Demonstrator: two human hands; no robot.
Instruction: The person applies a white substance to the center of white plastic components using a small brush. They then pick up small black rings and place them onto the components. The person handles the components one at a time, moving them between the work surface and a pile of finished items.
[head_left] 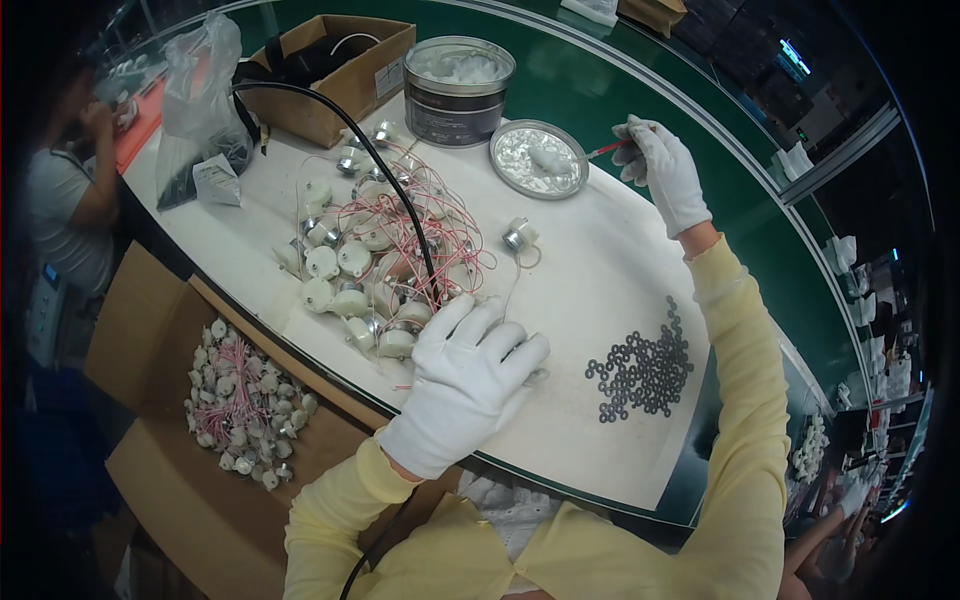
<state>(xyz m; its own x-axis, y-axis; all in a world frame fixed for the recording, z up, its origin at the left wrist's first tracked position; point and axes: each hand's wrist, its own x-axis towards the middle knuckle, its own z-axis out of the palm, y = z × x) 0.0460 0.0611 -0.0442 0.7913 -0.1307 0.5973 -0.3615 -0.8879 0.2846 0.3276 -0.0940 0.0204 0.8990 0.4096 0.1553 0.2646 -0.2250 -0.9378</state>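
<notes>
My right hand point(664, 172), in a white glove, grips a thin red-handled stick point(612, 147) over a round metal lid point(541, 191). The stick's far end reaches a lump of white grease point(550, 158) on that lid. Lower down, my gloved left hand point(465, 385) is at the front edge of a pile of small round motors point(352, 258) with pink wires. Its fingers curl downward, thumb and forefinger close together; anything held there is hidden. A single motor point(518, 235) lies beyond it, its thin wire running toward the fingers.
Small dark rings point(645, 370) lie right of my left hand. A grease tin point(457, 92), an open carton point(330, 85) and a plastic bag point(203, 95) stand at the back. More motors fill a cardboard box point(150, 470) at left. A black cable point(385, 165) arches over the pile. Another person point(75, 190) sits far left.
</notes>
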